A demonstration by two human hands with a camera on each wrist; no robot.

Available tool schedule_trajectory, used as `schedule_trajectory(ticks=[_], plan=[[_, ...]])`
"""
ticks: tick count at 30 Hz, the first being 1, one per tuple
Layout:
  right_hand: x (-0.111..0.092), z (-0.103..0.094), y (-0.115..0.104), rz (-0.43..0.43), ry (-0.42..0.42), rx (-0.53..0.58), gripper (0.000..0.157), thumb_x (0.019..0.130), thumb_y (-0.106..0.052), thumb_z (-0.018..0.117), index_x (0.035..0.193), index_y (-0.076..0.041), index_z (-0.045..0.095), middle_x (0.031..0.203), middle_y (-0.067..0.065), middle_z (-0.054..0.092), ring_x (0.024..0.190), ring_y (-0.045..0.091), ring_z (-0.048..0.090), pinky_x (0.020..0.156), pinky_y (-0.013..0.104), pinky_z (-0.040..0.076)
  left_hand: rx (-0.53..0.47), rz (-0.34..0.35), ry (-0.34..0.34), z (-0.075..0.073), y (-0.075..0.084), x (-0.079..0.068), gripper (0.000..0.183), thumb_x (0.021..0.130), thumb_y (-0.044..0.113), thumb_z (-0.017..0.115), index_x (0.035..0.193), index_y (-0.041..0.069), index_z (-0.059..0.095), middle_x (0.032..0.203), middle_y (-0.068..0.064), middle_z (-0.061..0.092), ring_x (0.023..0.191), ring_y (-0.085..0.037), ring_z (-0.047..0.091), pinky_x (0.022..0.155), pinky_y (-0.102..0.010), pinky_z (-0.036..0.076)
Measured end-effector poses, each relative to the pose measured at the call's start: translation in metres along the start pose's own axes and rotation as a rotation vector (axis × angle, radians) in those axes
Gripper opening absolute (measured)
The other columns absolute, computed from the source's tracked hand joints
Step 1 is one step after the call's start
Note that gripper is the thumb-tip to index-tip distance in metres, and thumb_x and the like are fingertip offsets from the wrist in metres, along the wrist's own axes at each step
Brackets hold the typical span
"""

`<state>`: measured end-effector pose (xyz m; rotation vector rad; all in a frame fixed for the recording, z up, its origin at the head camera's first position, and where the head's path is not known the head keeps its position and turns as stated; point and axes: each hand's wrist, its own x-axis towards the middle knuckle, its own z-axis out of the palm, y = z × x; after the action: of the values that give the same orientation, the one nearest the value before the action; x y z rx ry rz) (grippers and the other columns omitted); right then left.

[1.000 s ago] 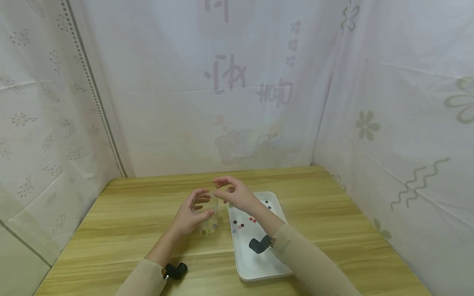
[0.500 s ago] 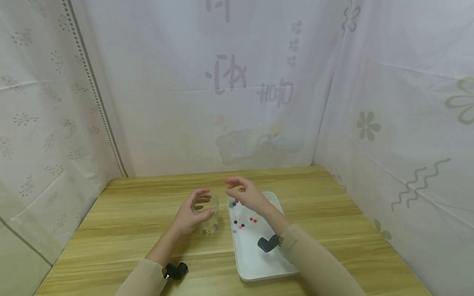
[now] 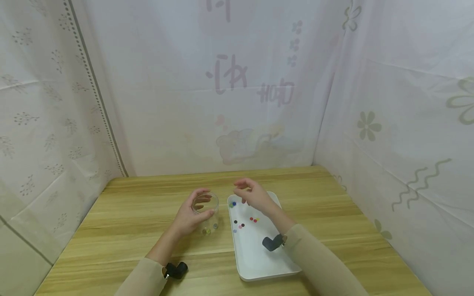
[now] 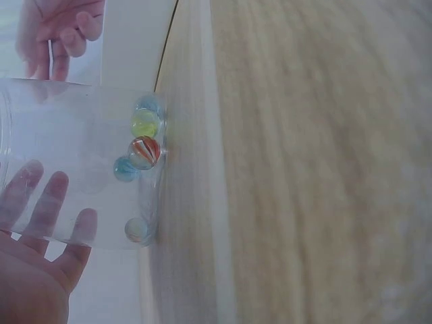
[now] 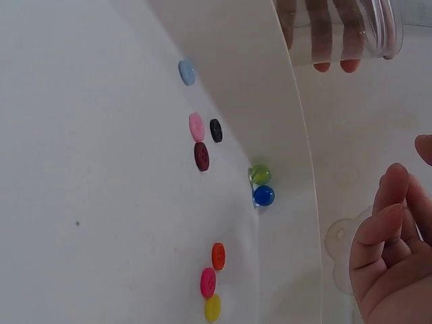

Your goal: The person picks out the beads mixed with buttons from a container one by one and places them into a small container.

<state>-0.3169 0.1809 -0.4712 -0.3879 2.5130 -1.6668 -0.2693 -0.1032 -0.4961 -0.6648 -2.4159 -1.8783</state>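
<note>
My left hand [image 3: 185,218] holds a clear plastic jar [image 3: 212,218] upright on the table, fingers and thumb around its side near the open mouth. Several glass marbles lie at its bottom, among them an orange-striped marble [image 4: 144,152] and a yellow marble [image 4: 144,124]. Over the far end of a white tray [image 3: 255,261] hovers my right hand [image 3: 255,200], fingers loosely bent, nothing seen between them. A green marble [image 5: 260,174] and a blue marble [image 5: 264,196] sit together against the tray wall. Small buttons share the tray, including a pink button [image 5: 196,127] and a yellow button [image 5: 212,308].
The tray stands right of the jar on a wood-grain table [image 3: 148,230]. Printed curtains [image 3: 166,102] enclose the back and both sides. A black wrist camera [image 3: 177,271] is strapped to the left wrist, another black wrist camera [image 3: 272,243] to the right.
My right hand has moved right, from beside the jar's mouth to above the tray's far end, uncovering the green and blue marbles. The left hand and jar have stayed put.
</note>
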Motion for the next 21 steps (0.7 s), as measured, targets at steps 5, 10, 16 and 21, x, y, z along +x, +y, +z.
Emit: schedule_trajectory(ticks=[5,10,16,21], plan=[[0.0,0.0,0.008,0.028,0.005,-0.02,0.044,0.106,-0.032,0.074,0.142,-0.009,0.068,0.127,0.008,0.073,0.077,0.019,0.066,0.063,0.025,0.052,-0.008,0.0,-0.003,0.0,0.0,0.0,0.064,0.097,0.019,0.081,0.154,0.017,0.052,0.149,-0.027,0.062,0.141,-0.043,0.059,0.119,-0.071,0.044],[0.002,0.002,0.018,0.044,-0.008,-0.046,0.038,0.106,-0.03,0.074,0.138,-0.009,0.071,0.119,0.008,0.074,0.075,0.018,0.065,0.061,0.024,0.051,-0.011,-0.001,-0.004,0.0,0.0,-0.001,0.064,0.097,0.018,0.081,0.154,0.016,0.052,0.15,-0.029,0.06,0.141,-0.043,0.058,0.119,-0.071,0.044],[0.002,0.005,0.023,0.031,-0.064,-0.143,0.029,0.106,-0.031,0.072,0.131,-0.016,0.075,0.108,0.01,0.076,0.076,0.018,0.067,0.061,0.027,0.052,-0.004,-0.001,0.001,0.0,-0.001,0.0,0.066,0.097,0.017,0.081,0.155,0.015,0.051,0.151,-0.027,0.06,0.14,-0.04,0.059,0.119,-0.069,0.045],[0.001,0.007,0.022,0.043,-0.102,-0.182,0.025,0.106,-0.03,0.072,0.128,-0.019,0.076,0.103,0.01,0.075,0.076,0.02,0.068,0.057,0.029,0.052,-0.006,0.0,0.003,0.0,0.001,0.0,0.066,0.097,0.017,0.081,0.155,0.015,0.051,0.151,-0.028,0.06,0.14,-0.041,0.059,0.119,-0.07,0.045]])
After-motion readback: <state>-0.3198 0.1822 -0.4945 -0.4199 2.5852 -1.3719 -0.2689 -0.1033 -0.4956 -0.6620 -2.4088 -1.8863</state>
